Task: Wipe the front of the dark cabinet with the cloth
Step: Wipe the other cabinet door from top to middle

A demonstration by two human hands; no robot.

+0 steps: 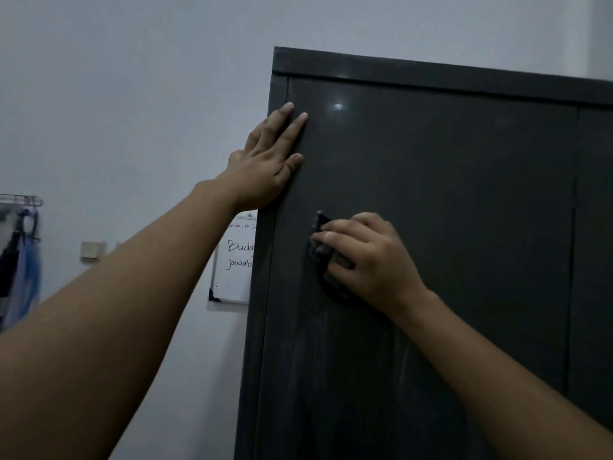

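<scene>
A tall dark cabinet (447, 200) fills the right half of the view, its glossy front facing me. My left hand (265, 161) lies flat with straight fingers against the upper left edge of the cabinet door. My right hand (361, 260) grips a small dark cloth (320, 227) and presses it onto the door, lower and to the right of the left hand. Most of the cloth is hidden under my fingers. Faint pale streaks show on the door below the cloth.
A pale wall (132, 94) stands left of the cabinet. A whiteboard (235, 260) with handwriting hangs just behind the cabinet's left side. Clothes on a wall rack (20, 247) hang at far left, near a wall switch (91, 250).
</scene>
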